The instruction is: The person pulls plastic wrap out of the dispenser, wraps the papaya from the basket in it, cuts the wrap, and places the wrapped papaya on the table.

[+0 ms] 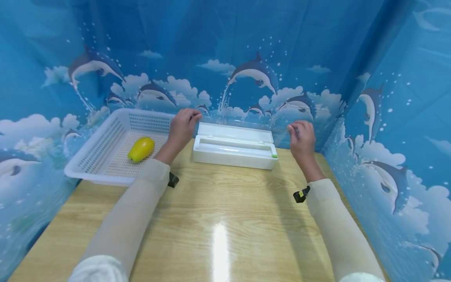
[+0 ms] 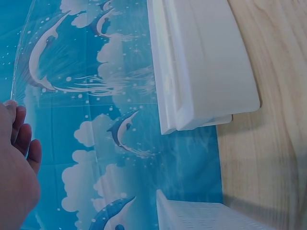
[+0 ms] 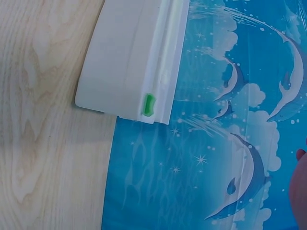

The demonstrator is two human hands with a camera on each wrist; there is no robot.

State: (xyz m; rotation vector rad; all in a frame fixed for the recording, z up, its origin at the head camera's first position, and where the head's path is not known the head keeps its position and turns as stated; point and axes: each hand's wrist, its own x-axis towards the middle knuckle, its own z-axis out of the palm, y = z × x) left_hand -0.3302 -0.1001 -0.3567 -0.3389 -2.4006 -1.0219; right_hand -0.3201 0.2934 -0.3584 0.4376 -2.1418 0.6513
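A white cling film dispenser [image 1: 234, 158] with a small green slider [image 1: 274, 156] stands on the table, its lid [image 1: 235, 133] tilted back. From its far side a clear sheet of cling film [image 2: 120, 88] stretches out, seen by its shine and edge. My left hand [image 1: 182, 124] pinches one corner of the film, beyond the box's left end. Off the right end, my right hand [image 1: 303, 139] pinches at the film's other side, thumb against curled fingers; the right wrist view catches only a sliver of this hand.
Left of the dispenser, a white plastic basket [image 1: 100, 156] holds a yellow mango-like fruit [image 1: 141, 149]. Behind and right hangs a blue curtain [image 1: 211, 39] printed with dolphins. The wooden table [image 1: 211, 211] extends toward me.
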